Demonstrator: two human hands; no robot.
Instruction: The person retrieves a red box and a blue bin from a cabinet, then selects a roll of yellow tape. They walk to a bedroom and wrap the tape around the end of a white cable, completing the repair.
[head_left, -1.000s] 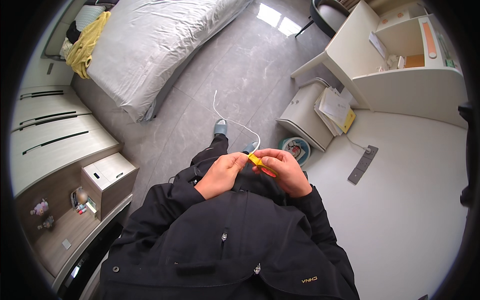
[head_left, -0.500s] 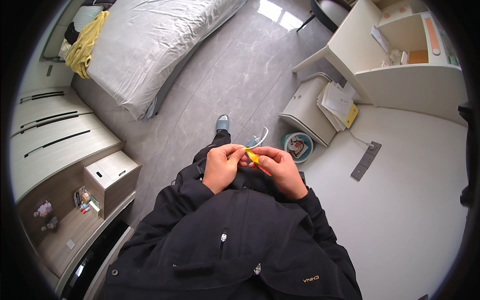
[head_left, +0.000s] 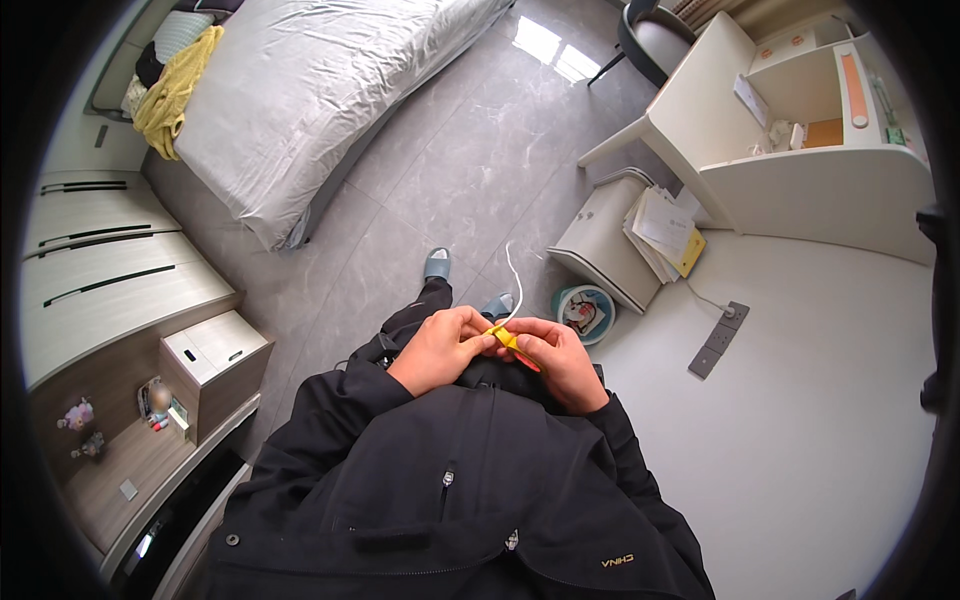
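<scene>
Both hands meet in front of my dark jacket (head_left: 450,430). Between the fingertips is a small yellow piece (head_left: 506,339) with a red-orange end (head_left: 526,362); its kind cannot be made out. My left hand (head_left: 442,350) is closed, pinching the yellow piece at its left end. My right hand (head_left: 562,362) has its thumb and fingers closed on the right part, near the red-orange end. A thin white cord (head_left: 518,285) rises from the fingertips and its free end waves upward above the floor. The fingers hide where cord and yellow piece meet.
Ahead right stands a teal-rimmed bin (head_left: 586,338) beside a low cabinet (head_left: 600,240) with papers (head_left: 662,222) next to it. A power strip (head_left: 718,340) lies on the white surface at right. A bed (head_left: 330,90) is far left; drawers (head_left: 110,260) and a shelf unit (head_left: 215,345) stand at left.
The white cord, earlier bent over to the right, now reaches farther up in a wavy line. My left fingers have shifted slightly on the yellow piece. The view has moved a little.
</scene>
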